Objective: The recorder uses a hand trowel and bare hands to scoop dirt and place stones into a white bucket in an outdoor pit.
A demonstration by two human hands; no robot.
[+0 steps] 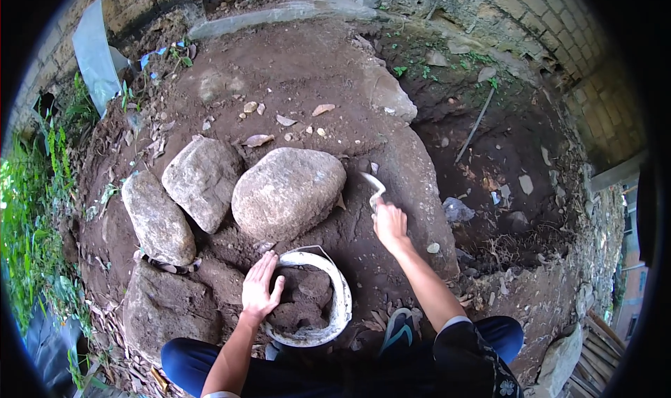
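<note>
My left hand (pixel 260 286) rests on the left side of a white bucket's rim (pixel 340 297), fingers stretched out and thumb apart. Dark, clumpy soil or mortar (pixel 302 297) lies inside the bucket, and its thin wire handle stands at the far side. My right hand (pixel 390 223) is closed round the handle end of a small trowel (pixel 376 183) with a pale, bent metal part. The trowel's tip is at the soil just right of a large rounded stone (pixel 288 192); whether it is dug in, I cannot tell.
Left of the rounded stone sit two more big stones, a grey one (pixel 203 181) and a long one (pixel 159 218). A flat-topped block (pixel 168 307) lies nearer. To the right, a raised edge (pixel 412 167) drops to a lower dirt patch (pixel 503 174). Plants (pixel 35 223) grow far left.
</note>
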